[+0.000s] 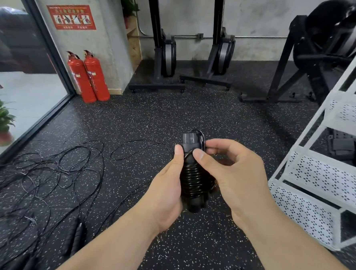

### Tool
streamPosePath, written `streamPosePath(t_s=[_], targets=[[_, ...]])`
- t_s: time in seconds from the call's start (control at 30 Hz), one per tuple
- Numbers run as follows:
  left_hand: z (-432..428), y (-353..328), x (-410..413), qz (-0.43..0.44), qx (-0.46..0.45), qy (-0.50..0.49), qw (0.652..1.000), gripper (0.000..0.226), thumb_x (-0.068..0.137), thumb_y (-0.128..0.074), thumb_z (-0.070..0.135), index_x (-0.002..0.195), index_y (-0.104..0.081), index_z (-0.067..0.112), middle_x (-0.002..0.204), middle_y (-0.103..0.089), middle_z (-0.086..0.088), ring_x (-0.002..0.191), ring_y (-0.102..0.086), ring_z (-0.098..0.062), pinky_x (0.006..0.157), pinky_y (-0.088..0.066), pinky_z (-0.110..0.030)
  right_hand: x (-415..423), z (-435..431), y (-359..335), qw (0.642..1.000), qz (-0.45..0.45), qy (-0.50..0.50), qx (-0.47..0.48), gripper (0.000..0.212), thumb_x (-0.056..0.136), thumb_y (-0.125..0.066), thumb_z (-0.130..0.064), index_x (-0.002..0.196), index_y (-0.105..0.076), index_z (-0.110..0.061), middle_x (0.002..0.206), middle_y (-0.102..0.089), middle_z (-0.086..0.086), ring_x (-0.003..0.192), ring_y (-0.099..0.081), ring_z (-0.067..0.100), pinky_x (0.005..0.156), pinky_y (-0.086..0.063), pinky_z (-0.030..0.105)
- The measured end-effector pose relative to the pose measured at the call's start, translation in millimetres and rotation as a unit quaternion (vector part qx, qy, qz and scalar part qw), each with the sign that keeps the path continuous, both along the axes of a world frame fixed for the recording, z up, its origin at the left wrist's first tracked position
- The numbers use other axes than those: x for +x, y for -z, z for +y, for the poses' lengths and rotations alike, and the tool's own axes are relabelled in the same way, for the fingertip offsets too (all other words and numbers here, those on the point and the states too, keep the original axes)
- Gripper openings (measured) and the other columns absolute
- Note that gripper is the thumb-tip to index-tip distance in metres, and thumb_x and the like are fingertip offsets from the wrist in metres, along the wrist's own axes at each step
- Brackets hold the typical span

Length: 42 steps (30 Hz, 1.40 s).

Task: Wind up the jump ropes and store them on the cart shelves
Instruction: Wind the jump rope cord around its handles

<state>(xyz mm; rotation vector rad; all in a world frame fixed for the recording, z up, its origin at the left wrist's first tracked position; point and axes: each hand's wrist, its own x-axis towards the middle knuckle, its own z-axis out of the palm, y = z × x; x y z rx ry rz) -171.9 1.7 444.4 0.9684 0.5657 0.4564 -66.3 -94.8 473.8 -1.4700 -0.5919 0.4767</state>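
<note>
**Rope one nearly wound, nothing shelved yet**

- Centre of frame: one jump rope held upright in mid-air above the floor. The cord is coiled tightly round the paired handles, with a short loop sticking out at the top.
- Left hand: fingers wrapped round the bundle from the left, thumb pressed on the upper part. Firm grip.
- Right hand: thumb and forefinger pinch the top of the bundle next to the loop. My read is that it's tucking in the cord end, so the winding on this rope is at its last step.
- Lower left of frame: a tangle of loose ropes spread over the floor, not wound. Dark grips lie among them near the bottom edge. I can't count the ropes because the cords overlap too much.
- Right edge: white cart with perforated shelves, near the hands but apart from them. Some dark items sit on a shelf at mid-height. I can't tell whether they are ropes.

Status, as a judgement: early. One rope is about ready to shelve. The whole floor pile is left to untangle, wind and store.
</note>
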Motion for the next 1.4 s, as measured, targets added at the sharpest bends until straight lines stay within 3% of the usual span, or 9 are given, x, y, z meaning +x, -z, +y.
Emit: streamPosePath(t_s=[0.2, 0.33, 0.47, 0.77, 0.9, 1.03, 1.1, 1.27, 1.4], targets=[[-3.1, -1.3, -1.8, 0.006, 0.044, 0.011, 0.999, 0.058, 0.100, -0.048, 0.063, 0.142, -0.066, 0.027, 0.136, -0.073, -0.012, 0.128, -0.068, -0.037, 0.105, -0.054, -0.058, 8.4, 1.2, 1.2, 0.999, -0.020, -0.044, -0.025, 0.018, 0.084, -0.090, -0.032, 0.098, -0.079, -0.028, 0.096, -0.078, -0.008, 0.086, -0.070, 0.010, 0.078, -0.054, 0.033], [-5.3, 0.5, -0.3, -0.013, 0.081, -0.009, 0.997, 0.049, 0.101, -0.052, 0.057, 0.137, -0.069, 0.029, 0.131, -0.074, -0.011, 0.124, -0.067, -0.045, 0.102, -0.054, -0.069, 6.9, 2.3, 5.0, 0.996, -0.070, -0.046, -0.036, 0.013, 0.090, -0.084, -0.030, 0.098, -0.074, -0.029, 0.092, -0.075, -0.007, 0.083, -0.068, 0.009, 0.078, -0.056, 0.031], [-7.1, -1.1, 0.6, -0.019, 0.099, -0.030, 0.994, 0.042, 0.099, -0.054, 0.058, 0.127, -0.073, 0.033, 0.123, -0.077, -0.012, 0.120, -0.066, -0.049, 0.097, -0.055, -0.072, 6.4, 3.9, 4.6, 0.996, -0.058, -0.063, -0.027, 0.013, 0.092, -0.083, -0.030, 0.098, -0.072, -0.029, 0.088, -0.072, -0.007, 0.075, -0.062, 0.007, 0.069, -0.049, 0.028], [-5.8, -1.4, 0.9, -0.005, 0.142, -0.047, 0.989, 0.050, 0.099, -0.051, 0.059, 0.129, -0.072, 0.026, 0.121, -0.079, -0.005, 0.114, -0.075, -0.033, 0.097, -0.060, -0.060, 0.4, 10.6, 4.1, 0.994, -0.091, -0.036, -0.037, 0.010, 0.092, -0.081, -0.031, 0.097, -0.073, -0.027, 0.086, -0.073, -0.007, 0.076, -0.066, 0.008, 0.074, -0.056, 0.034], [-3.1, 1.1, 0.8, -0.009, 0.162, -0.051, 0.985, 0.047, 0.104, -0.049, 0.057, 0.132, -0.069, 0.025, 0.121, -0.078, -0.007, 0.107, -0.074, -0.032, 0.081, -0.061, -0.048, -6.4, 9.1, 6.7, 0.992, -0.122, -0.016, -0.024, 0.007, 0.094, -0.078, -0.028, 0.099, -0.075, -0.032, 0.085, -0.075, -0.010, 0.077, -0.069, 0.011, 0.077, -0.059, 0.038], [2.5, 2.8, -0.3, -0.002, 0.166, -0.054, 0.985, 0.042, 0.101, -0.053, 0.062, 0.120, -0.070, 0.028, 0.097, -0.072, -0.011, 0.083, -0.065, -0.029, 0.071, -0.054, -0.045, -11.3, 6.9, 4.0, 0.993, -0.107, -0.038, -0.013, 0.023, 0.102, -0.068, -0.014, 0.105, -0.077, -0.035, 0.079, -0.072, -0.011, 0.064, -0.062, 0.007, 0.058, -0.050, 0.023], [4.7, 4.2, -0.6, -0.007, 0.169, -0.052, 0.984, 0.038, 0.102, -0.054, 0.060, 0.119, -0.069, 0.029, 0.096, -0.068, -0.012, 0.086, -0.063, -0.027, 0.075, -0.053, -0.043, -11.3, 6.9, 1.3, 0.995, -0.089, -0.045, -0.012, 0.024, 0.102, -0.068, -0.012, 0.103, -0.079, -0.033, 0.075, -0.070, -0.008, 0.060, -0.059, 0.011, 0.054, -0.048, 0.023], [7.7, 5.6, -2.6, -0.001, 0.202, -0.028, 0.979, 0.026, 0.111, -0.051, 0.043, 0.123, -0.066, 0.027, 0.099, -0.072, -0.011, 0.086, -0.066, -0.025, 0.077, -0.058, -0.041, -5.8, 8.9, -2.6, 0.997, 0.067, -0.044, -0.018, 0.014, 0.096, -0.075, -0.013, 0.096, -0.082, -0.025, 0.074, -0.064, 0.006, 0.057, -0.051, 0.014, 0.046, -0.038, 0.028], [8.3, 6.4, -2.9, 0.016, 0.217, -0.027, 0.976, 0.023, 0.109, -0.054, 0.047, 0.122, -0.066, 0.032, 0.101, -0.072, -0.005, 0.091, -0.067, -0.024, 0.083, -0.057, -0.045, -4.7, 9.2, -1.1, 0.996, 0.039, -0.051, -0.057, 0.006, 0.098, -0.076, -0.018, 0.100, -0.078, -0.024, 0.075, -0.069, -0.002, 0.058, -0.056, 0.012, 0.047, -0.041, 0.024]])
